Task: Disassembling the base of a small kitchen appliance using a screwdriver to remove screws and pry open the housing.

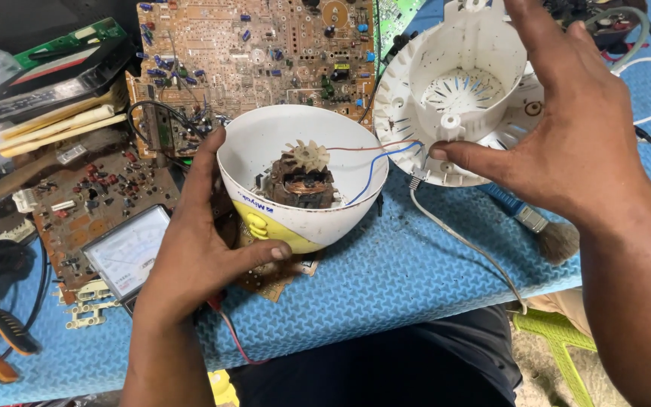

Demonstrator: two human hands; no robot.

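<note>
fingers of the left hand (190, 249) clamp the white motor housing (303, 177), rigid but probably top-heavy and slippery, while the right hand (566, 128), fingers spread, grips the light, likely brittle base cover (416, 90) beside it.

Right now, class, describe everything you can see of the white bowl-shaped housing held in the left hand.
The white bowl-shaped housing, seemingly plastic with a yellow lower part, tilts open toward the camera above the blue mat. Inside sits a dusty motor with copper windings and a pale fan wheel. Red and blue wires run to the white base. The left hand grips its side.
</note>
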